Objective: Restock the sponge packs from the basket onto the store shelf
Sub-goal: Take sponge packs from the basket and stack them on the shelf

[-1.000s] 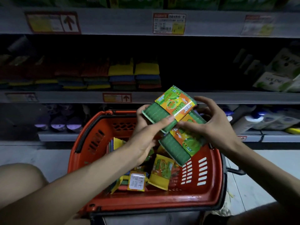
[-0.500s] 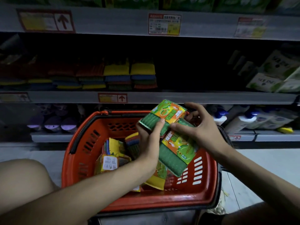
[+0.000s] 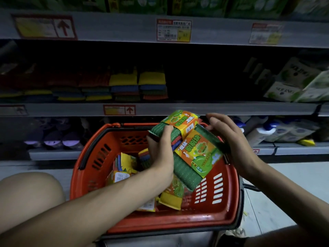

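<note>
The red basket (image 3: 178,223), near the sponge shelf (image 3: 231,108), holds loose sponge packs (image 3: 170,198). Above it the left hand (image 3: 160,148) grips two green sponge packs (image 3: 195,154). The right hand (image 3: 231,139), fingers loosely spread, touches their right edge.

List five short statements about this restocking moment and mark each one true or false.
1. The left hand grips a green sponge pack above the basket. True.
2. The basket is empty. False: loose packs lie in it.
3. Stacked sponges sit on the shelf behind the basket. True.
4. The right hand is reaching onto the shelf. False: it is over the basket, beside a second pack.
5. The basket is blue. False: it is red-orange.
</note>
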